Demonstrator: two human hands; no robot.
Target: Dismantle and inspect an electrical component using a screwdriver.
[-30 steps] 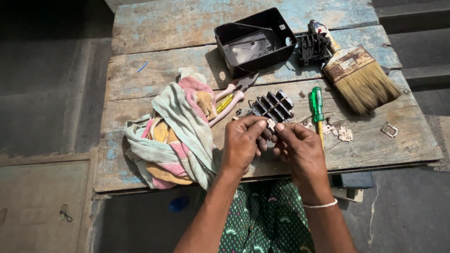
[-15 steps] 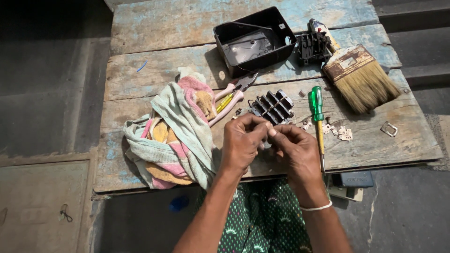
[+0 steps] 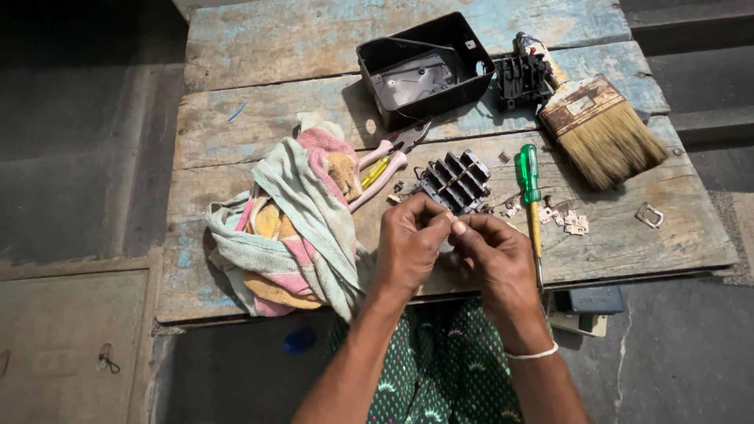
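Note:
My left hand (image 3: 408, 245) and my right hand (image 3: 496, 257) meet fingertip to fingertip over the near part of a worn wooden table (image 3: 259, 126). Between the fingertips they pinch a small part; it is mostly hidden and I cannot tell what it is. Just beyond the fingers lies a black slotted plastic block (image 3: 455, 182). A green-handled screwdriver (image 3: 528, 182) lies right of my right hand, with several small metal pieces (image 3: 567, 221) scattered beside it.
A crumpled striped cloth (image 3: 290, 224) lies left of my hands, pink-handled pliers (image 3: 385, 166) beside it. At the back stand a black open box (image 3: 424, 69), a black part (image 3: 522, 78) and a wide paintbrush (image 3: 601, 126). A metal clip (image 3: 649, 215) rests near the right edge.
Both hands have stayed together over the same spot. The fingers shift slightly around the small part. Nothing else on the table has moved.

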